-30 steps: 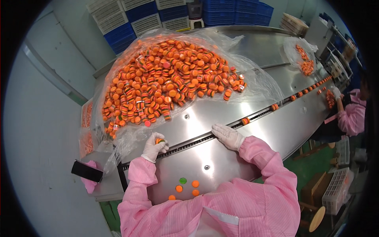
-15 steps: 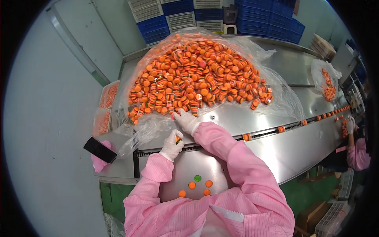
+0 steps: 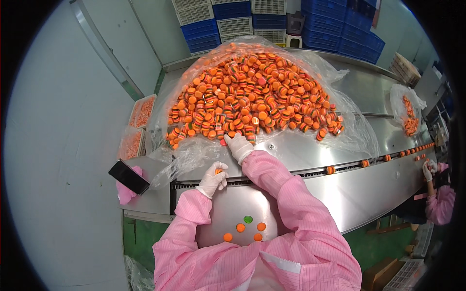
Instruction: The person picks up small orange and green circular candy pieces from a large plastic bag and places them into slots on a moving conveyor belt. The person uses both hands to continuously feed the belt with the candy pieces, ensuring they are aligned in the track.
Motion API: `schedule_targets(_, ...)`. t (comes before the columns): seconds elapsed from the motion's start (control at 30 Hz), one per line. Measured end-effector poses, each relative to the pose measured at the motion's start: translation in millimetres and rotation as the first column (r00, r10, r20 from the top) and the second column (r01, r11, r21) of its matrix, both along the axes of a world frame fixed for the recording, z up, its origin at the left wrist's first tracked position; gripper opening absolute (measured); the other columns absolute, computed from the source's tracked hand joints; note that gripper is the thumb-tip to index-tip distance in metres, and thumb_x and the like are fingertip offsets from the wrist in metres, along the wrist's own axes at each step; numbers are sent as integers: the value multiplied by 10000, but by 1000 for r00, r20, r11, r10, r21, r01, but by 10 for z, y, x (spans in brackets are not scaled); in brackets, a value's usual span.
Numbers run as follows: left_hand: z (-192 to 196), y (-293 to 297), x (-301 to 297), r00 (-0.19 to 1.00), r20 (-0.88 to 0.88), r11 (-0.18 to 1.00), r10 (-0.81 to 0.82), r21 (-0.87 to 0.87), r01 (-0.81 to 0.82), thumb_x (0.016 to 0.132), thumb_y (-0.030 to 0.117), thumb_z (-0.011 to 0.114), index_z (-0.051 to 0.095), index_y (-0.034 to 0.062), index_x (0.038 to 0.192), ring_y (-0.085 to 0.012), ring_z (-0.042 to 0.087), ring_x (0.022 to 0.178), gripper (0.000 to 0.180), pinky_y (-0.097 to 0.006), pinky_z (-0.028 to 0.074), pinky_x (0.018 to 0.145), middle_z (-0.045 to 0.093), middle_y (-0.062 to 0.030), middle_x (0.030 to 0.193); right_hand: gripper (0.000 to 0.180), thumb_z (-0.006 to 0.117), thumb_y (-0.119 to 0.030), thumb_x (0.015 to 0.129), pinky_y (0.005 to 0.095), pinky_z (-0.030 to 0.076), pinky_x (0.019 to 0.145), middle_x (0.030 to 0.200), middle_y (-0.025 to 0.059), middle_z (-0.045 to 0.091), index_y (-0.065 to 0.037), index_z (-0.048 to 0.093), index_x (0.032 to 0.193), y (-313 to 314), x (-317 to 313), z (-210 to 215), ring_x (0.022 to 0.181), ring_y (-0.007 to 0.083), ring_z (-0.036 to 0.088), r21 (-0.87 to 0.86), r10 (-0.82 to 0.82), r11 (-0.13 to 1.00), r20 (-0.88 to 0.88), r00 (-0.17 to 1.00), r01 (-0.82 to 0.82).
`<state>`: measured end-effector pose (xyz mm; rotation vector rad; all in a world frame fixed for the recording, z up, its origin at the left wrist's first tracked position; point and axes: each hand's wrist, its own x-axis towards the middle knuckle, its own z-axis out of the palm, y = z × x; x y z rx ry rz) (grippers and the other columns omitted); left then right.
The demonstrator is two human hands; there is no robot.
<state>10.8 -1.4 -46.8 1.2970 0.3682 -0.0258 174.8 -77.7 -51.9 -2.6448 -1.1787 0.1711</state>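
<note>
Many striped sweets (image 3: 255, 97) seem light; I'd pinch their sides. Left hand (image 3: 212, 180) grips an orange piece (image 3: 219, 170); right hand (image 3: 239, 148), can't tell.

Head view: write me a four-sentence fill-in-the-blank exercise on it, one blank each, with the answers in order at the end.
1. The person's left hand and right hand are both gloved in ____.
2. Of these two, the one at the near edge of the heaped round, striped orange pieces is the ____.
3. The flat black rectangular phone lies on a crumpled ____ bundle.
4. Of the five small, flat, round discs on the shiny metal table, just one is ____.

Missing words: white; right; pink; green.
</note>
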Motion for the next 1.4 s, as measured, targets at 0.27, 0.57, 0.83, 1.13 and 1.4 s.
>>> schedule_targets(0.27,-83,86,-75,954,291,863,-69,-462,203,863,118,526,379,16,1249,-221,580,904,425,-289,476,771,554,-118,1028,208,485,-208,838,419,489,698,906,143,609,-90,552,996,90,-98,-26,865,294,609,-15,56,998,-90,994,-57)
schedule_targets(0.57,-116,117,-130,947,320,913,35,-396,100,830,71,534,379,-25,1260,-278,558,1014,467,-355,460,886,527,-147,1128,210,471,-230,835,431,475,678,846,182,615,-67,584,904,-440,-316,170,771,346,603,603,188,793,-110,976,-85)
schedule_targets(0.83,-30,-225,5,966,259,981,12,185,-61,797,-4,519,347,1,1299,-195,530,1001,531,-298,435,874,496,-86,1136,227,529,-252,832,446,453,648,751,188,593,-29,564,856,-846,-796,426,709,371,572,357,178,929,-187,966,-102)
schedule_targets(1.13,137,-246,-35,972,162,901,-171,-374,221,815,126,589,427,18,1203,-201,520,1033,433,-350,424,921,507,-89,1108,184,577,-231,795,406,472,590,742,129,584,-71,562,884,-1137,-684,434,671,309,587,424,397,833,-9,918,-356)
schedule_targets(1.4,354,-417,-2,968,86,935,-234,-252,249,802,29,522,403,4,1215,-201,574,923,430,-300,489,831,530,-104,1062,157,552,-172,777,365,477,498,782,88,562,-102,546,917,-1244,-671,655,641,274,590,306,445,806,253,859,-507)
